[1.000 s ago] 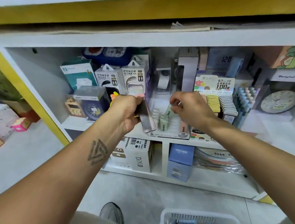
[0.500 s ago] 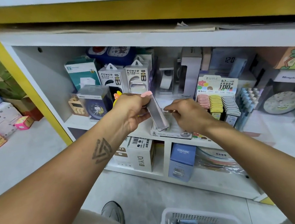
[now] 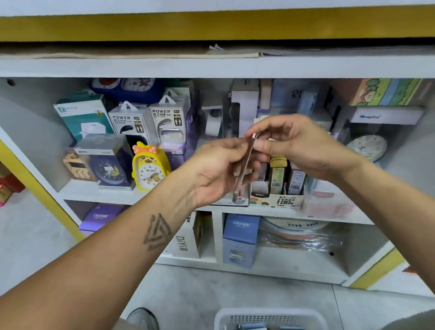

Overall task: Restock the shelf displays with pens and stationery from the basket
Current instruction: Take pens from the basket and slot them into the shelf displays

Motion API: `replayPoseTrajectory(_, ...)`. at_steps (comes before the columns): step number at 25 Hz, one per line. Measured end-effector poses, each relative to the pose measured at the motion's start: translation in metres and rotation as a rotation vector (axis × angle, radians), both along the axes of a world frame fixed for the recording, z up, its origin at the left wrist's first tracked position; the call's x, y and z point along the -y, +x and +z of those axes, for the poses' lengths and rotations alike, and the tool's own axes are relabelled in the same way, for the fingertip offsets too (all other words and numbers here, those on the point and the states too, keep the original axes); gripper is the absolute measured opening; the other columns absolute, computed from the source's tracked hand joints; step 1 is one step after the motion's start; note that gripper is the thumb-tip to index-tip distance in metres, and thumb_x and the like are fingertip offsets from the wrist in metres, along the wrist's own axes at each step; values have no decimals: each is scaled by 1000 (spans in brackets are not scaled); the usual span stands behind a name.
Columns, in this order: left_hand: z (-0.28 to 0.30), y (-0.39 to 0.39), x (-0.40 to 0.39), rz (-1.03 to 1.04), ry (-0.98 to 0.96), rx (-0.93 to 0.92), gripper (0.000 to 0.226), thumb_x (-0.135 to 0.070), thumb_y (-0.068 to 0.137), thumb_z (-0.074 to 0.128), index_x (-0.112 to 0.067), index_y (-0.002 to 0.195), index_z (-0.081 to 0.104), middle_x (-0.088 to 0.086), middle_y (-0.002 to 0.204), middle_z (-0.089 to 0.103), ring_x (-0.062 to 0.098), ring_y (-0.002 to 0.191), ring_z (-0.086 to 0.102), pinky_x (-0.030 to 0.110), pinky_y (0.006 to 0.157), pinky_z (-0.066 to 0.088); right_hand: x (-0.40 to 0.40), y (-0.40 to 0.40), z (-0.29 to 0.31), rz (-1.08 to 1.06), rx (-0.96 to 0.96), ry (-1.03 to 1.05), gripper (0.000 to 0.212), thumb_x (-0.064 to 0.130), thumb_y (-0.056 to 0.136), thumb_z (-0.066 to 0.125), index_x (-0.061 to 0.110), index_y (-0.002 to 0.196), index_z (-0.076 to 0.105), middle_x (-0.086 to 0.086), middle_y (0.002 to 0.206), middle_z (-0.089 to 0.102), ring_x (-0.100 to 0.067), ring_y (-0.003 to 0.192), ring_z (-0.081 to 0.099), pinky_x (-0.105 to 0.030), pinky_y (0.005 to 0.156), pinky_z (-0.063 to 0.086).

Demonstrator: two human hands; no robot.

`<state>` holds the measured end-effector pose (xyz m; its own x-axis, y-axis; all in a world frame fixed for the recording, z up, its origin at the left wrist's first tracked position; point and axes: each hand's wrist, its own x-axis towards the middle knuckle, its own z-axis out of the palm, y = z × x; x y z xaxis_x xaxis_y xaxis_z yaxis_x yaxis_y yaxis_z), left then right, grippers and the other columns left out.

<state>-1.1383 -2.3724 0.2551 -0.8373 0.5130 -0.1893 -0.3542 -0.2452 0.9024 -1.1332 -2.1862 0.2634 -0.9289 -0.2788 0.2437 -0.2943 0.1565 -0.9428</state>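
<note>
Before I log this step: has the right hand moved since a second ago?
Yes. The right hand has lifted from the lead display box on the shelf and now pinches the top of the slim case.

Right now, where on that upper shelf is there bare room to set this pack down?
Two bare patches: the shelf board at far left, between the side wall and the boxed blue clock, and the far right below the round clock face. The middle is crowded: yellow duck clock, power bank boxes, lead refill display.

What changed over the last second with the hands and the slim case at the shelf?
The right hand left the display tray and rose to pinch the top of the slim case, which the left hand kept gripping and turned edge-on. Shelf goods and the basket stayed put.
</note>
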Motion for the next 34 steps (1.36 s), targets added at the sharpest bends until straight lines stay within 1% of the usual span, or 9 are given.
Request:
replayPoseTrajectory(3, -14, -4, -12, 79, -417, -272, 17, -9, 98, 55, -5, 104, 70, 13, 89, 73, 18, 74, 67, 20, 56, 52, -23, 4, 4, -40, -25, 60, 21, 13, 80, 77, 5, 99, 72, -3, 87, 73, -12, 82, 65, -21, 76, 55)
replayPoseTrajectory(6, -30, -12, -9, 96, -1009, -766, 20, -12, 95, 54, -12, 108, 69, 6, 107, 71, 22, 99, 65, 26, 83, 51, -35, 3, 1, -247, -151, 404, 11, 15, 85, 79, 12, 95, 77, 0, 86, 75, -7, 80, 66, -31, 81, 57)
replayPoseTrajectory(9, -40, -11, -4, -64, -1315, -1009, 32, -13, 93, 52, -11, 122, 63, 7, 130, 61, 28, 119, 55, 36, 98, 46, -32, 4, -5, -370, -311, 705, 13, 21, 92, 72, 16, 104, 76, 1, 99, 76, -15, 92, 67, -35, 88, 54)
replayPoseTrajectory(13, -45, -10, -1, -168, -1410, -1055, 30, -9, 88, 52, -7, 116, 62, 11, 126, 60, 31, 114, 56, 42, 93, 49, -18, 6, -17, -287, -367, 856, 12, 21, 96, 65, 18, 108, 69, -1, 96, 73, -23, 90, 65, -37, 81, 52)
replayPoseTrajectory(17, -48, -11, 1, -238, -1434, -1034, 33, -9, 88, 51, -12, 118, 64, 8, 126, 63, 30, 117, 57, 40, 95, 49, -7, 4, -27, -286, -295, 950, 5, 30, 95, 66, 26, 95, 63, 4, 86, 68, -22, 83, 62, -40, 75, 53)
replayPoseTrajectory(22, -47, -12, 0, -251, -1417, -1008, 35, -9, 87, 55, -13, 120, 65, 6, 128, 63, 27, 117, 57, 40, 96, 49, 1, 4, -34, -313, -371, 1029, 15, 28, 98, 59, 18, 99, 70, 1, 100, 69, -26, 90, 62, -41, 77, 52)
replayPoseTrajectory(28, -41, 8, 3, -2, -1312, -1166, 29, -10, 84, 51, -5, 109, 65, 13, 114, 60, 32, 109, 55, 43, 87, 50, -11, 31, -28, -423, -415, 999, 18, 15, 95, 54, 14, 101, 71, -1, 104, 71, -27, 95, 64, -42, 79, 53)
replayPoseTrajectory(31, -57, 34, -5, 25, -1269, -1228, 21, -10, 81, 51, -13, 98, 64, 9, 101, 61, 31, 97, 59, 39, 75, 51, -10, 64, -52, -293, -304, 998, 19, 17, 89, 56, 21, 98, 73, 0, 100, 74, -25, 93, 66, -41, 79, 55)
replayPoseTrajectory(34, -96, 62, -20, -323, -1337, -1078, 24, -9, 79, 52, -16, 99, 64, 10, 101, 66, 31, 94, 61, 33, 64, 46, -9, 96, -110, -64, -16, 1202, 22, 19, 87, 57, 26, 101, 73, -3, 104, 73, -27, 96, 65, -38, 81, 55)
